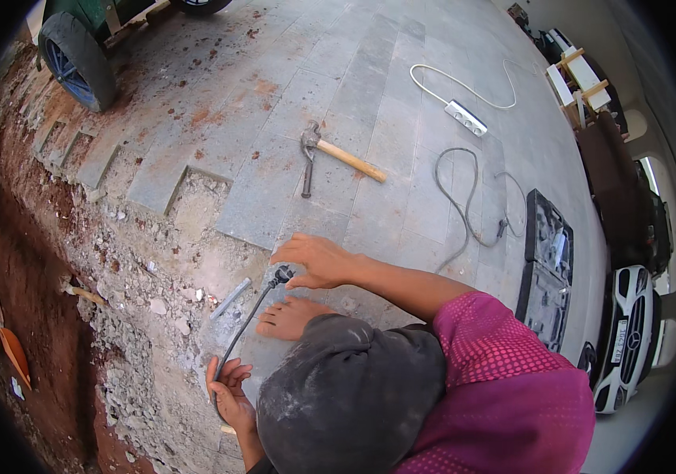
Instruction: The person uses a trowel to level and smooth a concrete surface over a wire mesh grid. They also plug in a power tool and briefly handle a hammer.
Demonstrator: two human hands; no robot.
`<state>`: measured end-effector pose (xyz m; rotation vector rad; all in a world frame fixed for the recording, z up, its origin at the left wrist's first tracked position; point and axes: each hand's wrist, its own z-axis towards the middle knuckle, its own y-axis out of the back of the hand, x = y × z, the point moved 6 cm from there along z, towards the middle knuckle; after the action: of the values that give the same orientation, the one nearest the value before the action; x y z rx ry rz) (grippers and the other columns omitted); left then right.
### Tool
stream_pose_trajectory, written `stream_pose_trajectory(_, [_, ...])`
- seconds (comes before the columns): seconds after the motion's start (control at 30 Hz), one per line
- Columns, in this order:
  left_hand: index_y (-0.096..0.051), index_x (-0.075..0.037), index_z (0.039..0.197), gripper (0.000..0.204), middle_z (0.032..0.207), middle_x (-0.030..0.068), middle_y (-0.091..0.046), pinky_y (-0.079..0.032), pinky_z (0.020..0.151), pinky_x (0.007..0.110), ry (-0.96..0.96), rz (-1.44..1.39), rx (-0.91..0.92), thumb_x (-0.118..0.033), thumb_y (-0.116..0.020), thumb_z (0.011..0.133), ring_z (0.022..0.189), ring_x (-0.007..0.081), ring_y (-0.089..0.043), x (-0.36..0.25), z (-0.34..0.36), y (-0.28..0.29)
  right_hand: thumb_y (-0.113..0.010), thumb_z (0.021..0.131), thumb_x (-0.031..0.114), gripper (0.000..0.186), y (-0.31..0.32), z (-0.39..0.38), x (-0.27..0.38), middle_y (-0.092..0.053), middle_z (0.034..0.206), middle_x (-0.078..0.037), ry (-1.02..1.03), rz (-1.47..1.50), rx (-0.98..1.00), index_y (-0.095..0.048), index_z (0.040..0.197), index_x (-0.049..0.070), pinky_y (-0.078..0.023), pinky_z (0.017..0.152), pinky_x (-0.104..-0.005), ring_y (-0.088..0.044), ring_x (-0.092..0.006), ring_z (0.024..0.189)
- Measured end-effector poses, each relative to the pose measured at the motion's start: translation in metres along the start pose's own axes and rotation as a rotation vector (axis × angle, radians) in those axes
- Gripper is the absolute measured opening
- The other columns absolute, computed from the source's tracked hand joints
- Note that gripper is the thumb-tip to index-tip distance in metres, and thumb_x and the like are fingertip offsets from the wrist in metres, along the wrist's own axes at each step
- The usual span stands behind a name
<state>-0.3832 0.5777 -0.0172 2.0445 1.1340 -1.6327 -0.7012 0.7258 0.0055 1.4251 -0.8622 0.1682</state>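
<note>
My left hand is curled round a black cable, low at the left of my bent leg. From there the cable rises to a knobby black end piece, whose exact kind is too small to tell. My right hand arches over that end, thumb and fingers closed about it. Under my right hand shows my bare foot, below a dusty dark trouser leg. Next to the cable a narrow grey metal bar lies on the broken ground. Beyond my right hand rests a claw hammer with a wooden handle.
Grey paving slabs end at a rubble edge above a red-earth trench on the left. A white power strip, a loose dark cable and an open tool case lie rightward. A wheel stands far left; a white car is right.
</note>
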Motion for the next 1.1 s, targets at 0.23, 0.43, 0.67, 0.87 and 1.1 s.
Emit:
stream_pose_trajectory(0.23, [-0.053,0.001,0.141,0.057,0.12,0.0175,-0.071,-0.053,0.092,0.036,-0.093,0.203,-0.05,-0.047,-0.038,0.115,0.108,0.0254,-0.07,-0.067,0.011,0.034,-0.083,0.085,0.048,0.063,0.202,-0.234,-0.29,-0.073,0.117,-0.02,-1.301,-0.295,-0.686,-0.067,0.122,-0.001,-0.055,0.095,-0.0417,-0.07,-0.0333,0.11])
stream_pose_trajectory(0.43, [-0.058,-0.005,0.137,0.054,0.119,0.0073,-0.064,-0.053,0.087,0.028,-0.049,0.183,-0.221,-0.051,-0.046,0.112,0.104,0.0167,-0.067,-0.163,0.04,0.1,-0.08,0.087,0.043,0.063,0.257,-0.19,-0.342,-0.069,0.131,-0.024,-1.213,-0.358,-0.488,-0.065,0.131,0.0,-0.051,0.105,-0.048,-0.064,-0.0405,0.126])
stream_pose_trajectory(0.67, [-0.056,-0.005,0.142,0.064,0.138,0.0168,-0.061,-0.052,0.1,0.042,-0.077,0.251,-0.356,-0.057,-0.053,0.106,0.122,0.0279,-0.063,-0.22,0.061,0.079,-0.073,0.092,0.034,0.06,0.33,-0.163,-0.408,-0.063,0.143,-0.019,-1.252,-0.383,-0.373,-0.057,0.143,0.006,-0.046,0.112,-0.0497,-0.051,-0.0373,0.142])
stream_pose_trajectory(0.87, [-0.056,-0.011,0.137,0.046,0.12,0.0051,-0.062,-0.054,0.082,0.031,0.035,0.244,-0.445,-0.049,-0.051,0.111,0.098,0.0155,-0.065,-0.214,0.094,0.071,-0.067,0.095,0.026,0.07,0.371,-0.113,-0.497,-0.05,0.158,-0.016,-1.259,-0.541,-0.219,-0.041,0.158,0.009,-0.041,0.118,-0.0528,-0.045,-0.0356,0.147])
stream_pose_trajectory(1.1, [-0.06,-0.01,0.128,0.041,0.11,0.0076,-0.07,-0.057,0.083,0.032,0.151,0.145,-0.445,-0.046,-0.054,0.11,0.098,0.0194,-0.071,-0.218,0.123,0.024,-0.057,0.092,0.013,0.088,0.411,-0.137,-0.603,-0.021,0.175,-0.006,-1.385,-0.707,0.079,-0.014,0.168,0.017,-0.008,0.122,-0.0746,-0.01,-0.0266,0.164])
